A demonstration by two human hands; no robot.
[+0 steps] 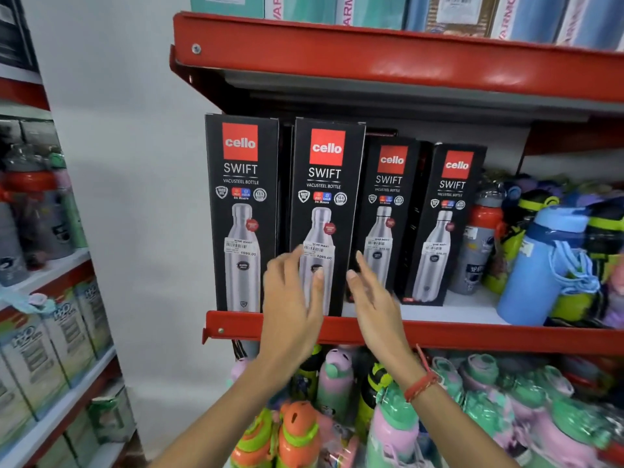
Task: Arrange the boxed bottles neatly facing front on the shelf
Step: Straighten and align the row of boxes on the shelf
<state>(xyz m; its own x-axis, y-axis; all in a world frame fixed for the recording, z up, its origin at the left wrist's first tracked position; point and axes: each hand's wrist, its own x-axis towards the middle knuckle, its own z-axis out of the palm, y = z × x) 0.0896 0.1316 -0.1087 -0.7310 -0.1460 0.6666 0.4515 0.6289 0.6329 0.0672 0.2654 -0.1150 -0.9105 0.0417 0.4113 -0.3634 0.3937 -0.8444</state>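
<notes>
Several black "cello SWIFT" bottle boxes stand upright on the red-edged shelf (472,336), printed fronts facing me. The leftmost box (241,211) and the second box (326,204) stand at the shelf's front edge. The third box (388,211) and the fourth box (442,224) sit further back, the fourth turned slightly. My left hand (292,298) is open in front of the second box's lower left part. My right hand (371,298) is open just right of that box's lower edge, fingers spread. Neither hand grips anything.
Loose bottles, among them a blue one (540,265) and a red-capped grey one (479,244), crowd the shelf's right side. Colourful children's bottles (337,417) fill the shelf below. Boxes line the shelf above (405,49). Another rack (50,298) stands at left.
</notes>
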